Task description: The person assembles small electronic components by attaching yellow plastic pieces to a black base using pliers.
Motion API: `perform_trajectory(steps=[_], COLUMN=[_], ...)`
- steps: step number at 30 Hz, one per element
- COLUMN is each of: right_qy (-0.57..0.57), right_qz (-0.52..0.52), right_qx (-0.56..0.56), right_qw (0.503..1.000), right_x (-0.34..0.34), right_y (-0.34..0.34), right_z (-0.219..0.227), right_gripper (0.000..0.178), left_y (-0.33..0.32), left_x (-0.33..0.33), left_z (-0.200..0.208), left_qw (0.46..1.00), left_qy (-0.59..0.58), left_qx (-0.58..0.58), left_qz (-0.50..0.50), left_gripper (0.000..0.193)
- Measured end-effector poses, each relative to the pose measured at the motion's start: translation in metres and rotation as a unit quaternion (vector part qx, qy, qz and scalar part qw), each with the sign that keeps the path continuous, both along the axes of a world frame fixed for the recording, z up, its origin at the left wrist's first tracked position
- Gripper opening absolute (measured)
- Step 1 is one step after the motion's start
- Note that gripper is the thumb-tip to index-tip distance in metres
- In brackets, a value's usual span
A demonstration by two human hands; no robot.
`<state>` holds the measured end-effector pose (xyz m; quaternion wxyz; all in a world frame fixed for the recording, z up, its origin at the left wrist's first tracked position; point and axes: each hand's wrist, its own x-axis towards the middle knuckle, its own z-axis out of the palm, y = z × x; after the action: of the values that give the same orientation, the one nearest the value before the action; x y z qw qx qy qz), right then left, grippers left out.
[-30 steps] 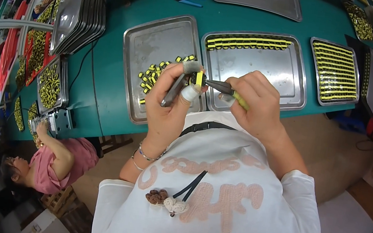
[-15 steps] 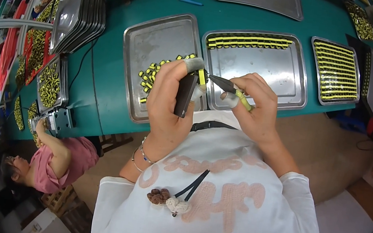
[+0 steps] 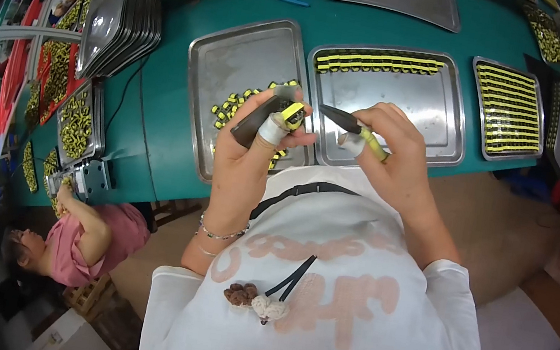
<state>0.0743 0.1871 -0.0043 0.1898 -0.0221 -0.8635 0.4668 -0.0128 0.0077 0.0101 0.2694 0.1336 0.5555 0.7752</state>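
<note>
Over a green tabletop (image 3: 261, 7), the left hand (image 3: 242, 162) holds a dark flat bar (image 3: 252, 126) and small yellow-and-black block (image 3: 293, 113), likely light, stiff, best pinched by its sides; the right hand (image 3: 394, 148) grips yellow-handled dark pliers (image 3: 338, 117).

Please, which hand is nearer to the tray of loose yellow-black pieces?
Left. The left hand appears over the right side of that tray; the right hand is farther right, by the neighbouring tray.

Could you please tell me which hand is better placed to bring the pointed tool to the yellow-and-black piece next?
Probably the right hand: it grips the pointed tool, which points toward the yellow-and-black piece. The left hand holds that piece and a dark block.
</note>
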Motion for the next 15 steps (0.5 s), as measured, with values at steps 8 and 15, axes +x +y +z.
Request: perform_trajectory(steps=[8, 15], right_qy=[0.006, 0.037], right_qz=[0.011, -0.006], right_qx=[0.029, 0.042], right_qw=[1.000, 0.998], right_x=[-0.0062, -0.0052], right_y=[-0.0050, -0.0049], right_z=[0.0076, 0.0040], right_gripper=[0.024, 0.026], left_y=[0.0005, 0.0025], left_x=[0.0039, 0.0040], left_z=[0.0034, 0.0050], left_qw=[0.999, 0.998], left_qy=[0.033, 0.055], left_qx=[-0.025, -0.015], left_qz=[0.016, 0.000], left_gripper=[0.032, 0.033])
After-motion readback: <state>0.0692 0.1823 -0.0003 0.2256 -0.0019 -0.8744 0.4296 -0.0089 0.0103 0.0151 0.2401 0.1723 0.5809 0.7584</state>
